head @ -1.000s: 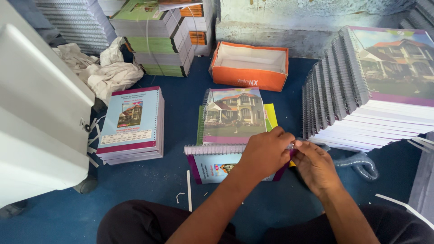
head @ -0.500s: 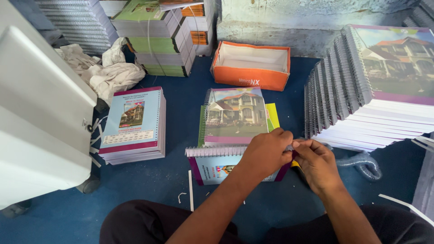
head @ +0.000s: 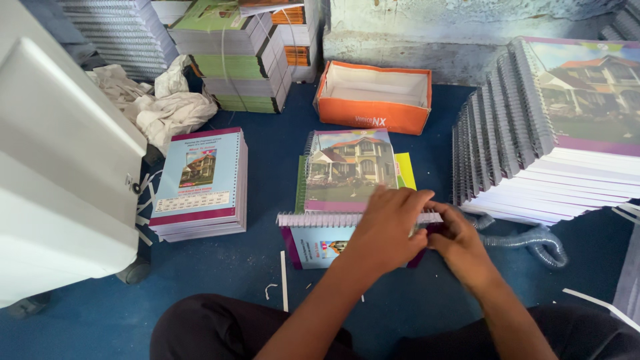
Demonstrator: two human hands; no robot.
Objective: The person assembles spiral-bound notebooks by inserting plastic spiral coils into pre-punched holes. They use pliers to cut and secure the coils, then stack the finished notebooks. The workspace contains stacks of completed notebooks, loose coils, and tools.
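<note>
A spiral-bound notebook [head: 313,245] with a light blue cover lies on the blue floor in front of me, its white wire binding [head: 320,219] along the far edge. My left hand [head: 387,230] lies over the right part of the notebook, fingers curled on the binding. My right hand [head: 460,243] meets it at the binding's right end and pinches the wire there. Just behind lies a stack of notebooks with a house picture [head: 350,167] on top.
A pile of blue-covered notebooks [head: 200,183] lies at the left beside a white machine [head: 60,180]. A large fanned stack of spiral notebooks [head: 547,140] fills the right. An open orange box [head: 373,100], crumpled rags [head: 160,107] and more stacks [head: 233,60] stand at the back. A corrugated hose [head: 533,240] lies at the right.
Both hands stay at the right end of the binding, with only small finger movements. The notebook has not shifted.
</note>
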